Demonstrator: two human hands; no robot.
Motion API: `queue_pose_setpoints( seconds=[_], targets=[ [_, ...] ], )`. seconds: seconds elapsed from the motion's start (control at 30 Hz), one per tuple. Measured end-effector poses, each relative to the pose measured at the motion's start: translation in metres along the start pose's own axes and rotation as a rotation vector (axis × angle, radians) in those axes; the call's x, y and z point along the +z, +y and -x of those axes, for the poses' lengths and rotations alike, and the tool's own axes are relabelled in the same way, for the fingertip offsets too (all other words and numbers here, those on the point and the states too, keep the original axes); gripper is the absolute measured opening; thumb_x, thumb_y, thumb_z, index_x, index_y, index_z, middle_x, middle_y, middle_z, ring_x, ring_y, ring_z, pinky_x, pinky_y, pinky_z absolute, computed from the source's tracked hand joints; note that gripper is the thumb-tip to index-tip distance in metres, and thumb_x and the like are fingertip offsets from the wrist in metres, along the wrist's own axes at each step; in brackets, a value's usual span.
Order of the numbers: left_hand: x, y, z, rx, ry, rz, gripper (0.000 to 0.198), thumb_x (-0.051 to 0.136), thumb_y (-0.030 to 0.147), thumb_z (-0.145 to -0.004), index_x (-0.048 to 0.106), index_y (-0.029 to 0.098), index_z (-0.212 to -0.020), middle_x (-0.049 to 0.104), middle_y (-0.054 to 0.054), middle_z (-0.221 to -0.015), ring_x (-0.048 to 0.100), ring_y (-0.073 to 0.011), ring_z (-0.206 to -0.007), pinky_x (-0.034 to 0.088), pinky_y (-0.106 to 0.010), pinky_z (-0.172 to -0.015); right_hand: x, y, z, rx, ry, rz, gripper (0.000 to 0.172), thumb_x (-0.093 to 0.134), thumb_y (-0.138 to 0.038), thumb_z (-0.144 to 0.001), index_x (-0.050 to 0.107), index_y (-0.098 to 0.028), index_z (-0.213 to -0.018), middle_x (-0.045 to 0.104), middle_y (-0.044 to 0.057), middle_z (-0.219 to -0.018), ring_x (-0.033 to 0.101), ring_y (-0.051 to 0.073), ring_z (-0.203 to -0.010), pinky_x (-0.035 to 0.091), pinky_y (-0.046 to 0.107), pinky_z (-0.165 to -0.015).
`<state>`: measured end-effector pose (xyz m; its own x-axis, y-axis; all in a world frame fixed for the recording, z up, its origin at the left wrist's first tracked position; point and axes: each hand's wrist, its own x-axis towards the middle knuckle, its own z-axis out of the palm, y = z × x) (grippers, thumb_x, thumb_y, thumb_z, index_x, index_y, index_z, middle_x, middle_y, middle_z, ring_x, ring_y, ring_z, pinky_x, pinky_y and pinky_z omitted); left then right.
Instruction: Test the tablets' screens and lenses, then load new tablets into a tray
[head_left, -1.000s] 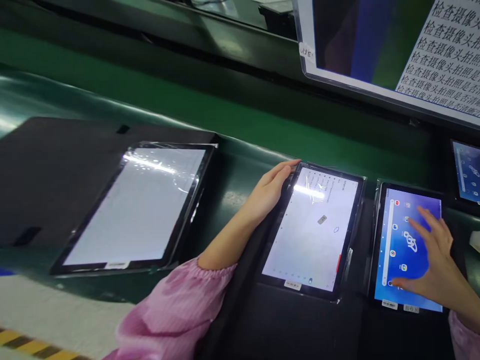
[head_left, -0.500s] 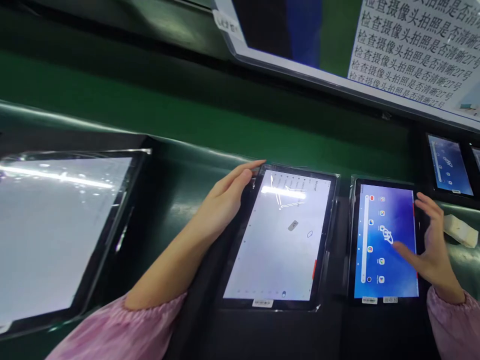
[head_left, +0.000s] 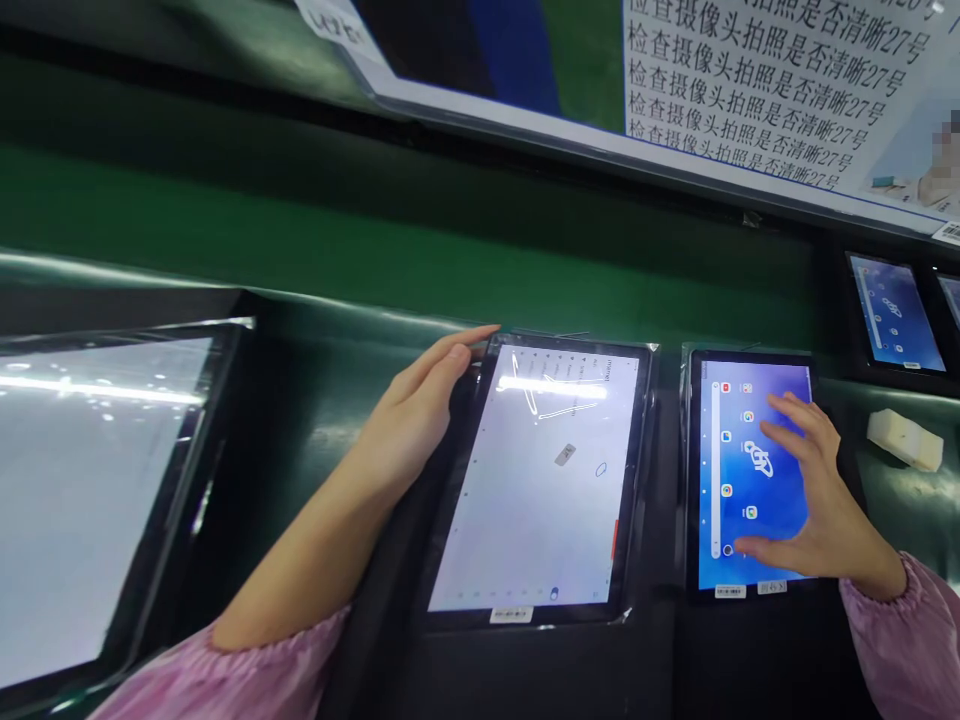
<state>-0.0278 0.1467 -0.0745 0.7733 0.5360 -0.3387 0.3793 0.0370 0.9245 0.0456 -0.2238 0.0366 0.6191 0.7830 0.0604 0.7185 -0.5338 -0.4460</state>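
Belt [head_left: 225, 230]: green conveyor running across the whole bench, with a dark tray [head_left: 525, 680] under the middle units.
Sign [head_left: 757, 90]: long board above the belt, printed with rows of Chinese text; its left part is dark.
Big tablet [head_left: 90, 480]: far left, cut off by the frame edge, screen lit plain white, film still on it. No hand is near it.
White tablet [head_left: 536, 480]: centre, lying flat in its wrap, white page showing with a few small marks and a barcode sticker at its near edge.
Blue tablet [head_left: 739, 470]: just right of the white one, home screen with app icons, stickers at its near edge.
Far tablets [head_left: 896, 315]: more blue-screen units well apart at the right, untouched.
Left hand [head_left: 416, 415]: fingers together and nearly straight, laid along the white tablet's left edge up to its far corner; it steadies rather than grips.
Right hand [head_left: 814, 490]: spread wide and flat over the right half of the blue tablet, thumb low on the glass near the bottom icons, holding nothing.
Block [head_left: 905, 440]: small pale piece on the belt, right of the blue tablet.
Progress, as I judge it: both middle units are powered and under the hands, the blue one mid-check on its home screen; the white one sits on an open page, and the others appear to wait.
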Motion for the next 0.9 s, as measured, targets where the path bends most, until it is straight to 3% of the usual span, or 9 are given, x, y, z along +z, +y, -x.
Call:
queue_pose_setpoints(
  seconds=[0.2,0.3,0.4,0.5,0.7,0.9],
  targets=[
    [0.001,0.005,0.002,-0.010,-0.001,-0.021,0.046,0.046,0.042,-0.098,0.064,0.020,-0.134,0.065,-0.005,-0.141,0.055,-0.0298,-0.135,0.035,-0.046,-0.123,-0.001,-0.001,-0.001,0.018,0.061,-0.086,0.083,0.077,-0.054,-0.086,0.032,-0.036,-0.154,0.031,0.012,-0.156,0.032,0.043,-0.146,0.025,0.072,-0.117],
    [0.000,0.004,0.002,0.002,-0.012,-0.023,0.047,0.049,0.049,-0.096,0.066,0.025,-0.132,0.065,-0.002,-0.143,0.054,-0.0319,-0.137,0.034,-0.046,-0.124,-0.001,-0.001,-0.001,0.012,0.090,-0.086,0.080,0.078,-0.049,-0.085,0.035,-0.035,-0.151,0.034,0.012,-0.155,0.033,0.042,-0.145,0.028,0.071,-0.115],
    [0.000,0.004,0.003,0.023,-0.013,-0.046,0.047,0.049,0.052,-0.095,0.066,0.028,-0.131,0.065,0.000,-0.143,0.053,-0.0312,-0.139,0.034,-0.044,-0.123,-0.002,0.001,-0.002,0.017,0.146,-0.071,0.065,0.076,-0.041,-0.089,0.043,-0.033,-0.143,0.039,0.011,-0.152,0.037,0.040,-0.143,0.032,0.066,-0.114],
    [0.002,0.009,0.004,0.002,0.007,-0.074,0.045,0.046,0.043,-0.097,0.065,0.021,-0.132,0.066,-0.004,-0.141,0.056,-0.0301,-0.135,0.036,-0.045,-0.122,-0.003,0.001,-0.003,0.058,0.170,-0.035,0.050,0.068,-0.033,-0.094,0.048,-0.033,-0.140,0.044,0.010,-0.149,0.041,0.037,-0.140,0.037,0.061,-0.111],
    [0.003,0.009,0.004,-0.012,0.000,-0.050,0.045,0.044,0.040,-0.100,0.063,0.018,-0.134,0.064,-0.006,-0.142,0.056,-0.0287,-0.135,0.036,-0.042,-0.122,-0.003,0.001,-0.006,0.074,0.222,0.003,0.059,0.059,-0.026,-0.099,0.040,-0.035,-0.154,0.053,0.010,-0.142,0.051,0.034,-0.130,0.044,0.057,-0.105],
    [0.003,0.009,0.000,0.020,0.020,-0.114,0.047,0.042,0.038,-0.098,0.063,0.014,-0.133,0.063,-0.011,-0.142,0.054,-0.0297,-0.136,0.034,-0.042,-0.123,-0.010,0.008,-0.004,0.177,0.399,-0.014,0.049,0.057,-0.025,-0.099,0.051,-0.032,-0.148,0.057,0.010,-0.137,0.055,0.032,-0.128,0.048,0.056,-0.106]
  ],
)
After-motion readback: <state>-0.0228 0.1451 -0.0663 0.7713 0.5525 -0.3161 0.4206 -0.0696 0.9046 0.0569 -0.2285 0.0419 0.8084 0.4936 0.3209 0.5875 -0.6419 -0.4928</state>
